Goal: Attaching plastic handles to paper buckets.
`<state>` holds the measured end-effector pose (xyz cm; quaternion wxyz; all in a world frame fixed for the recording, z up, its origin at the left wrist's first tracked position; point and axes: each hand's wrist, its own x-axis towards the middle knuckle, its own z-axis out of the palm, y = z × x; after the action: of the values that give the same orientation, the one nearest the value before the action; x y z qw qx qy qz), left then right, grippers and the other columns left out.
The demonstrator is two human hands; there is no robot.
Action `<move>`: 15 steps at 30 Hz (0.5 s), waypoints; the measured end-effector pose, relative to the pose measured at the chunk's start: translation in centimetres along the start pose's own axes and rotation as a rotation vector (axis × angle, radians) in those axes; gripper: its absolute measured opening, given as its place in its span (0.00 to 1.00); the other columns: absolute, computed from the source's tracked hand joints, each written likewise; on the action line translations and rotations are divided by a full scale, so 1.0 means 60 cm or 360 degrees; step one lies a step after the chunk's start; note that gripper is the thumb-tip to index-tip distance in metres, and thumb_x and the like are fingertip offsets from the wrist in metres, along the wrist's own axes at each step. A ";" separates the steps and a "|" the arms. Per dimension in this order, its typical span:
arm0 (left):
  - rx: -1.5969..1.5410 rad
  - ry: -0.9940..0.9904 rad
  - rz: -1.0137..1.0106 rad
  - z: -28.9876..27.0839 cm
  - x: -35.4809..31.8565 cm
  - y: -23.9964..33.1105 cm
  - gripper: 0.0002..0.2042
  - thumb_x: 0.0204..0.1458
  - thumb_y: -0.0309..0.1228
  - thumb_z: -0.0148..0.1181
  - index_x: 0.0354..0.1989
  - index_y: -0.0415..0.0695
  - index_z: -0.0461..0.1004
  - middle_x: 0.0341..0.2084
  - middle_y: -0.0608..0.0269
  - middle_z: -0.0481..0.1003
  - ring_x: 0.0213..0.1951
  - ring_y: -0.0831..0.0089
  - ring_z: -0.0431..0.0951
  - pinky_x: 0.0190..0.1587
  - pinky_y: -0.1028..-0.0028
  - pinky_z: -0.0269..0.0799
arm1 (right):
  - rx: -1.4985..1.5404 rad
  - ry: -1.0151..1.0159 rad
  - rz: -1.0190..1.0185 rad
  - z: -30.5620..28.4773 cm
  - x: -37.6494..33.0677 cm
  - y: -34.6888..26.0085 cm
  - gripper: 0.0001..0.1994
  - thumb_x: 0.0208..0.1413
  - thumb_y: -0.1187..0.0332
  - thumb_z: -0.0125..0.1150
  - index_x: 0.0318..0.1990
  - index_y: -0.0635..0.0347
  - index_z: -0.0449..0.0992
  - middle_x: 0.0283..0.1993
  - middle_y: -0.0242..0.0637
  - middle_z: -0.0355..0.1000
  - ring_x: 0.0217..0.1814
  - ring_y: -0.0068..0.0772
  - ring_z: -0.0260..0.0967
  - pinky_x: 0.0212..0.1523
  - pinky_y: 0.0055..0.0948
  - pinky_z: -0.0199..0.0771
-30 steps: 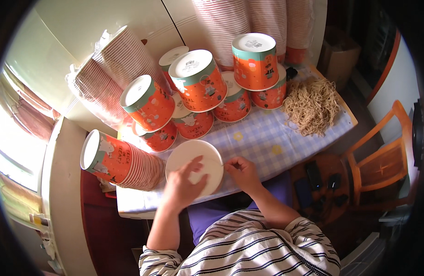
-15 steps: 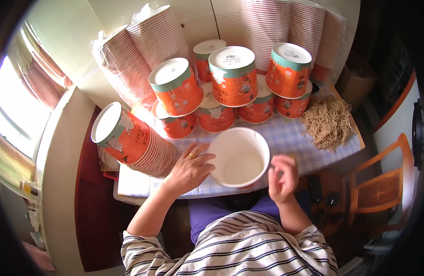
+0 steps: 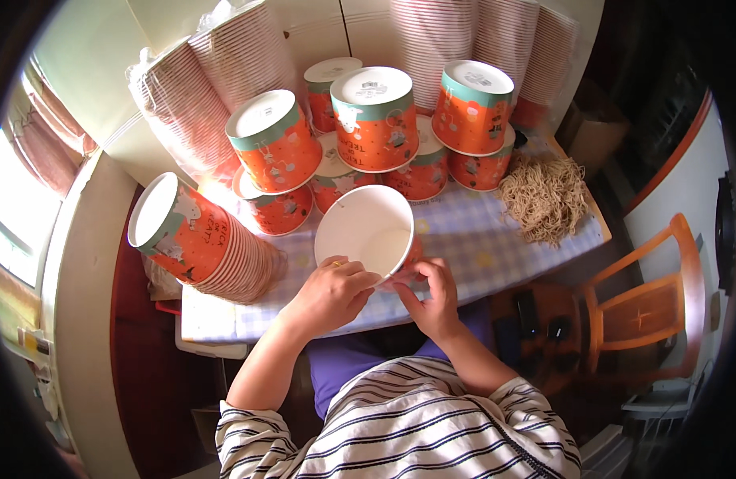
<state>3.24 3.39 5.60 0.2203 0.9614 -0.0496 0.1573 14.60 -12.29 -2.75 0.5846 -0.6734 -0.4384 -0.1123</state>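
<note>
head view, our entry: one orange paper tub with white inside (image 3: 368, 235), tipped mouth-up toward us above the near edge of the blue-checked tablecloth (image 3: 480, 239). left hand (image 3: 330, 294) grips its near rim; right hand (image 3: 433, 294) pinches its lower side — both closed on it. sideways nested stack of tubs (image 3: 200, 239) lies left; dry noodle heap (image 3: 544, 195) right; upturned tubs (image 3: 376, 120) stacked behind.

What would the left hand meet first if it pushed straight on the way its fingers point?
The left hand points up and right, already touching the open paper cup it holds with the right hand. Past it, likely the stacked orange tubs, though depth is unclear.
</note>
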 end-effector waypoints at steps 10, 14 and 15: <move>0.0022 -0.0210 -0.0195 -0.009 0.032 0.033 0.11 0.44 0.24 0.55 0.38 0.44 0.76 0.26 0.56 0.74 0.33 0.57 0.75 0.39 0.62 0.71 | 0.0464 0.0015 0.0176 -0.003 -0.016 0.013 0.08 0.46 0.77 0.66 0.31 0.61 0.71 0.34 0.36 0.70 0.34 0.26 0.69 0.34 0.25 0.70; 0.0112 -0.0305 -0.0185 -0.003 0.034 0.028 0.12 0.44 0.25 0.55 0.39 0.46 0.77 0.26 0.57 0.74 0.32 0.57 0.76 0.39 0.62 0.71 | 0.1462 -0.0339 0.1196 -0.022 -0.029 0.018 0.05 0.53 0.75 0.62 0.32 0.62 0.70 0.29 0.32 0.71 0.30 0.18 0.67 0.31 0.19 0.67; 0.0113 -0.0313 -0.0183 0.002 0.034 0.026 0.12 0.44 0.25 0.55 0.39 0.46 0.77 0.26 0.57 0.74 0.32 0.57 0.76 0.39 0.62 0.71 | 0.1518 -0.0356 0.1212 -0.024 -0.032 0.021 0.04 0.55 0.75 0.61 0.33 0.62 0.71 0.28 0.30 0.71 0.28 0.15 0.66 0.29 0.16 0.65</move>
<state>4.92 1.86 6.79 0.1888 0.9806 -0.0102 0.0510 14.89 -14.35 -4.45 0.7707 -0.4549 -0.2279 0.3836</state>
